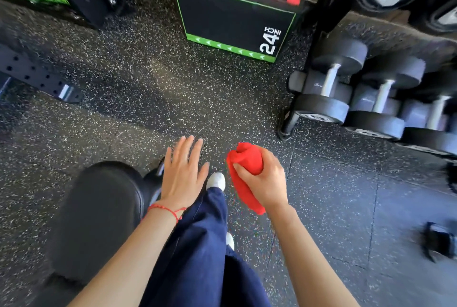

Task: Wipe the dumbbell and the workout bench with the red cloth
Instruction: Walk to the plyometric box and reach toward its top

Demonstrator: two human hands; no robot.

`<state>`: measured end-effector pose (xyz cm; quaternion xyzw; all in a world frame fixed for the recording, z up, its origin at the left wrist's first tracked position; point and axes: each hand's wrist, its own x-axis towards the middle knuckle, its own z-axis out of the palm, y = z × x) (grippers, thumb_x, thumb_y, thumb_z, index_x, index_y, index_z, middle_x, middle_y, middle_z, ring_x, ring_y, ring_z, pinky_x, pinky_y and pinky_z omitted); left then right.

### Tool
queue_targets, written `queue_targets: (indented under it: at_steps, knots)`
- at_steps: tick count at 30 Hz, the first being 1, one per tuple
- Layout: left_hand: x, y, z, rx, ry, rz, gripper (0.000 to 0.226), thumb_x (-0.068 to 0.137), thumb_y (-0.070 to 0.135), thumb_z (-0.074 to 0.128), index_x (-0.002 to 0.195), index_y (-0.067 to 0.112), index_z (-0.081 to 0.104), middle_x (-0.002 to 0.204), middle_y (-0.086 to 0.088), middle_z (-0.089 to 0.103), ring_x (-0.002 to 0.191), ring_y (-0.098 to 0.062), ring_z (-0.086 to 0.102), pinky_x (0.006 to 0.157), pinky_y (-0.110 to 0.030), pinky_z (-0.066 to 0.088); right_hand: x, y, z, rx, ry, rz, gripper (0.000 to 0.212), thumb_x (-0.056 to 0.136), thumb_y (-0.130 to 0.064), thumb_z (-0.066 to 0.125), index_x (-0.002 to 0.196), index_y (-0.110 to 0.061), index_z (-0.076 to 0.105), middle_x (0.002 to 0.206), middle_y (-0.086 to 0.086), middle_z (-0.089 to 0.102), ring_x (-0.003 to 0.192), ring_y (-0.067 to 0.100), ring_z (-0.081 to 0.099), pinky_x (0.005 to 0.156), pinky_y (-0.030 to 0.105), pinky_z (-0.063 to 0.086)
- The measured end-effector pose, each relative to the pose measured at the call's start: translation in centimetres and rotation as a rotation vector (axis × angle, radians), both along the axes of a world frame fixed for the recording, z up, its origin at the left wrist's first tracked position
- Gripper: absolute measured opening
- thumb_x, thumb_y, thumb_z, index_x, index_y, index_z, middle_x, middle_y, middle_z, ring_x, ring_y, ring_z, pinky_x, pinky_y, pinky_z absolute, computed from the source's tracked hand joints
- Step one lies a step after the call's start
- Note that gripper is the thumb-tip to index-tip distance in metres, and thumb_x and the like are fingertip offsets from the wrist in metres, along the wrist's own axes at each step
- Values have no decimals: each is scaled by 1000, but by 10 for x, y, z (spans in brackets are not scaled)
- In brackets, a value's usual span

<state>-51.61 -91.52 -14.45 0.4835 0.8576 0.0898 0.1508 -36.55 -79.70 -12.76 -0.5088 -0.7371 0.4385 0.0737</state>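
Note:
My right hand [265, 179] grips the bunched red cloth [246, 158], held in the air over the speckled floor. To its left my left hand [184, 170] hovers with straight spread fingers and holds nothing. The black padded workout bench [99, 210] lies below and left of my left hand, its rounded end pointing away from me. Several grey dumbbells [331, 89] with chrome handles sit on a rack at the right, well beyond both hands.
A black plyo box [235, 19] with green edging and "24 INCH" stands ahead. A black perforated rack foot [37, 76] crosses the floor at left. My legs in dark blue trousers and a white shoe [216, 180] are below. A dark object [437, 240] lies at lower right.

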Motion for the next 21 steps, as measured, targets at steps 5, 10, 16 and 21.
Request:
queue_targets:
  at_steps: [5, 10, 16, 21]
  knots:
    - [-35, 53, 13, -22, -19, -59, 54, 91, 37, 33, 129, 3, 52, 135, -19, 49, 124, -37, 46, 95, -60, 37, -33, 49, 12, -30, -23, -96, 46, 72, -45, 72, 111, -25, 56, 106, -5, 61, 102, 20, 54, 91, 42, 43]
    - [-82, 116, 32, 4, -54, -57, 53, 91, 36, 32, 127, 3, 54, 132, -18, 52, 122, -36, 48, 96, -56, 42, -72, 102, 26, -21, -1, -205, 45, 73, -44, 74, 110, -25, 57, 103, -5, 62, 98, 19, 56, 89, 41, 45]
    - [-127, 192, 48, 22, -5, -137, 52, 91, 36, 32, 124, 4, 57, 129, -17, 55, 121, -34, 50, 96, -53, 41, -113, 168, 45, 0, 51, -245, 40, 73, -41, 75, 106, -26, 57, 100, -6, 63, 96, 17, 57, 88, 37, 45]
    - [-151, 244, 54, 13, 41, -152, 52, 92, 36, 32, 123, 4, 57, 129, -16, 55, 121, -33, 50, 98, -52, 38, -134, 228, 48, 13, 73, -255, 47, 70, -49, 72, 109, -28, 58, 105, -7, 63, 100, 16, 57, 90, 39, 45]
